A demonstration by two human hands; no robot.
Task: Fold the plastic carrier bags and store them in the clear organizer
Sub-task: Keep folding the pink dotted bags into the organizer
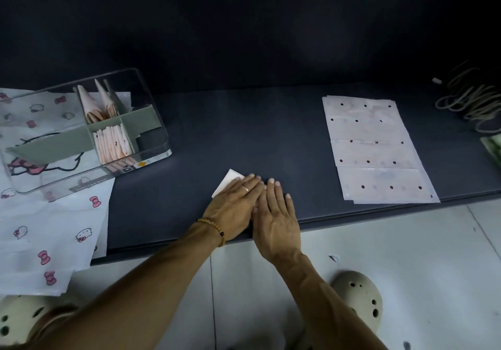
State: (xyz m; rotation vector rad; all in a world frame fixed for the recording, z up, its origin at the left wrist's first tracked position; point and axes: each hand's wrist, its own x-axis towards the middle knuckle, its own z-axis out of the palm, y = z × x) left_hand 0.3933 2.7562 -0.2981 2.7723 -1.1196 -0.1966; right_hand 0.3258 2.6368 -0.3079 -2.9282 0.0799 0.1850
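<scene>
A small folded white bag (226, 185) lies near the front edge of the dark mat, mostly hidden under my hands. My left hand (234, 206) presses flat on it with straight fingers. My right hand (276, 215) lies flat beside the left, fingers straight, overlapping it slightly. The clear organizer (151, 97) with grey dividers sits at the left and holds several folded pinkish bags (113, 143) in two compartments. A stack of flat dotted bags (376, 152) lies at the right.
Cartoon-cat printed bags (51, 238) spread under and in front of the organizer at the left. A pile of rubber bands (471, 100) sits at the far right. The mat (244, 133) lies on a white tiled floor (406, 254); my pale clogs (360, 295) show below.
</scene>
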